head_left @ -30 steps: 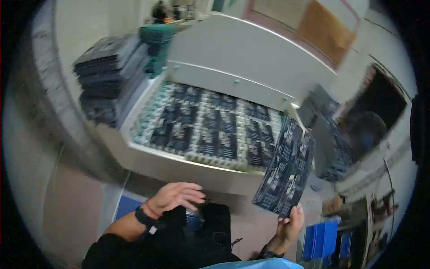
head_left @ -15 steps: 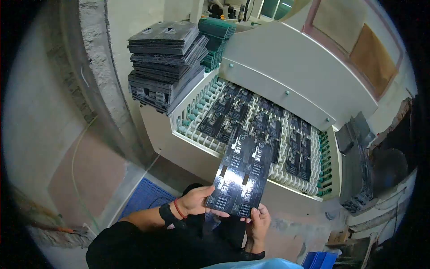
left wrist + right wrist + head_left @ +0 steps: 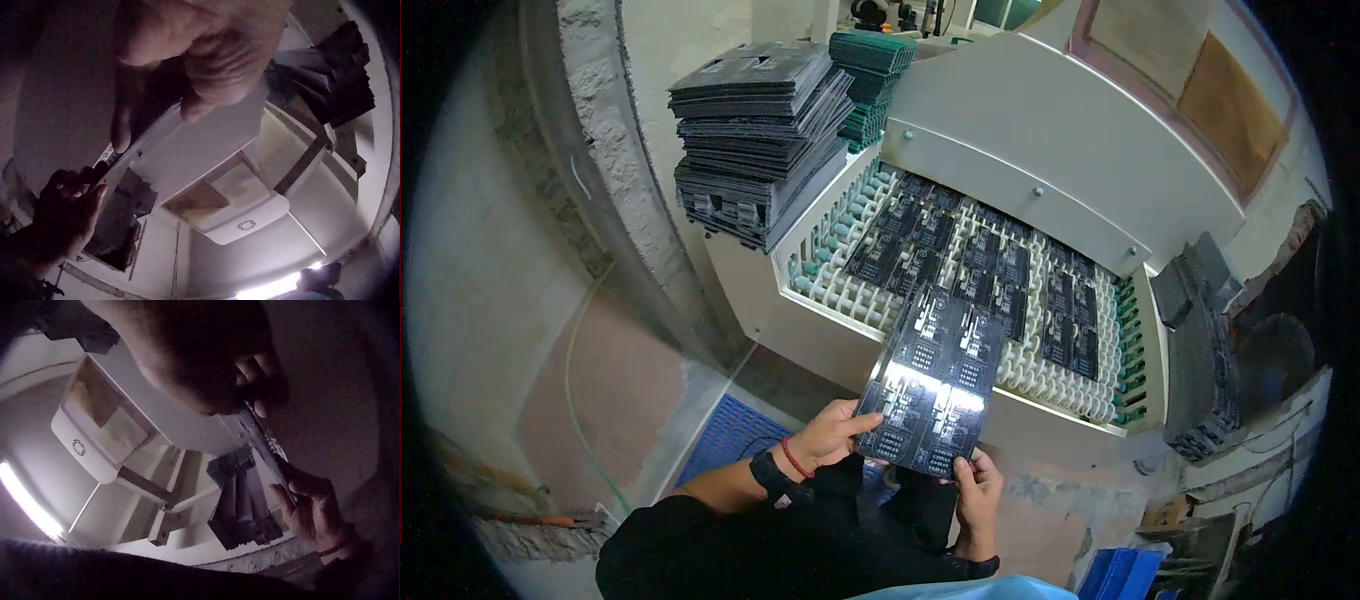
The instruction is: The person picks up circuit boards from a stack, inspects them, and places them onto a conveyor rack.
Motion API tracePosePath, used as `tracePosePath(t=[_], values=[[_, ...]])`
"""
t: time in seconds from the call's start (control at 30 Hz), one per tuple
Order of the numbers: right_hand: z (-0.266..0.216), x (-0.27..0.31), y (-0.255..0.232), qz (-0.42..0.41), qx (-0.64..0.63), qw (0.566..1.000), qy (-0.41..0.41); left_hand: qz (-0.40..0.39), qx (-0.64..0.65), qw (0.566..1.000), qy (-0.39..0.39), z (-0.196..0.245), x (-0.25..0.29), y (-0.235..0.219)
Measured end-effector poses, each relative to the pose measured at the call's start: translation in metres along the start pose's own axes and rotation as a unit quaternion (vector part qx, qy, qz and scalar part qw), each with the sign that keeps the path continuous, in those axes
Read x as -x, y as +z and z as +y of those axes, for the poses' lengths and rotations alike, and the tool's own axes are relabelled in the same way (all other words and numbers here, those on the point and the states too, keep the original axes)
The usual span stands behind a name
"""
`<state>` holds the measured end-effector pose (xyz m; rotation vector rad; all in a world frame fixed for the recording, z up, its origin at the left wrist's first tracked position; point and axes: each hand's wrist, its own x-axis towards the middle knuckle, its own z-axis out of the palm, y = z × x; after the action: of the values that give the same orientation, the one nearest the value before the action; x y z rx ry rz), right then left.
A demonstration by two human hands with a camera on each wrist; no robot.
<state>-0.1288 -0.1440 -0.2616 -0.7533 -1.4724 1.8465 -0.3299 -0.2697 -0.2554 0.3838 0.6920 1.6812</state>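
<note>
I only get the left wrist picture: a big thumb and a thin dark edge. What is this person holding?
Observer: A dark circuit panel, seen flat from the head camera. The left hand pinches its near left corner and the right hand grips its near edge.
Visitor: And what is in front of them?
Observer: A roller conveyor with similar boards lying in rows on it, coming out from under a pale hood.
Visitor: Anything beside it?
Observer: A tall stack of dark panels stands at the conveyor's left.
</note>
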Motion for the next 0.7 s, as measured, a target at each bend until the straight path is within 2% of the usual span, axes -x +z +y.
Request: tracePosePath(t=[0.07, 0.17, 0.5, 0.7], values=[[0.003, 0.001, -0.007, 0.035, 0.030, 0.998, 0.047, -0.004, -0.011, 1.000, 0.019, 0.000, 0.001, 0.001], [0.007, 0.002, -0.014, 0.018, -0.013, 0.998, 0.060, 0.005, -0.036, 0.999, 0.018, 0.000, 0.002, -0.003], [-0.005, 0.005, -0.008, 0.035, -0.007, 0.999, 0.028, 0.011, -0.039, 0.999, 0.013, 0.002, 0.000, 0.001], [-0.019, 0.009, 0.001, 0.070, 0.044, 0.996, 0.023, 0.015, -0.039, 0.999, 0.012, -0.001, 0.001, -0.001]])
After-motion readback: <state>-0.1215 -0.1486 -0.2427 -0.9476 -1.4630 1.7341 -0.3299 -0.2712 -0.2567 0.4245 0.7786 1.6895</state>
